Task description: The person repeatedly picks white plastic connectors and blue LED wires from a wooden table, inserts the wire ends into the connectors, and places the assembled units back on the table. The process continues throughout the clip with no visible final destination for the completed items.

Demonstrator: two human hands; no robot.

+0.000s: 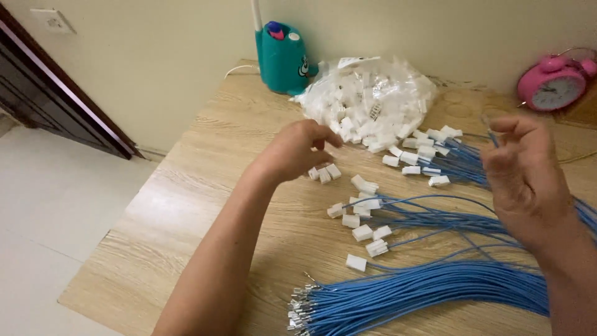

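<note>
My left hand (298,149) hovers over the wooden table (205,186), fingers curled together just above a few loose white plastic connectors (324,173); I cannot tell if it holds one. My right hand (525,171) is raised at the right, thumb and forefinger pinching the end of a thin blue wire (493,138). A bundle of blue wires with bare metal terminals (398,292) lies at the front. Blue wires fitted with white connectors (364,227) lie in the middle, and another group (429,158) lies further back.
A clear plastic bag full of white connectors (367,102) sits at the back of the table. Behind it stands a teal desk lamp base (283,56). A pink alarm clock (553,84) is at the back right. The table's left edge drops to a pale floor.
</note>
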